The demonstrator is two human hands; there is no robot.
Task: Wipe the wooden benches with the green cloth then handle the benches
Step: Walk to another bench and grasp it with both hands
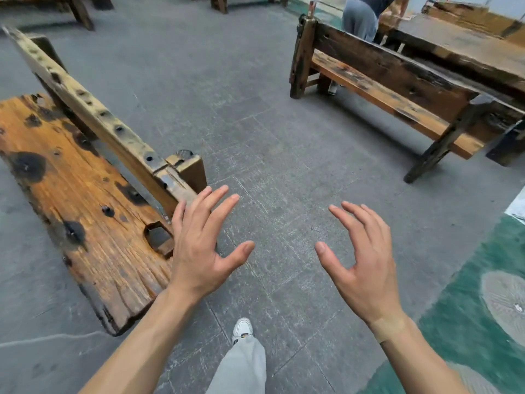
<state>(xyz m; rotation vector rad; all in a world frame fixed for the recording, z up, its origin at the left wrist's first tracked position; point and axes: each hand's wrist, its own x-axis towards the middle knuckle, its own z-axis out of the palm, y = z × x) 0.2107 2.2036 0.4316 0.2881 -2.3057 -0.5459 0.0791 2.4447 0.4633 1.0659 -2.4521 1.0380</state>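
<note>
Stage: since no green cloth shows, wiping looks over and handling is due.
Hands: left hand and right hand spread, empty.
Bench: near bench beside left fingers, ungripped.

Both bare arms reach forward and down, palms down. The left hand spreads its fingers, holding nothing; the right hand, well apart from it, has fingers loosely bent, thumb out, a plaster on its wrist.

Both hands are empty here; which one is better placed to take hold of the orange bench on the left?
Left. The left hand hangs open over the orange bench end; the right hand, also open, hangs over bare floor.
</note>
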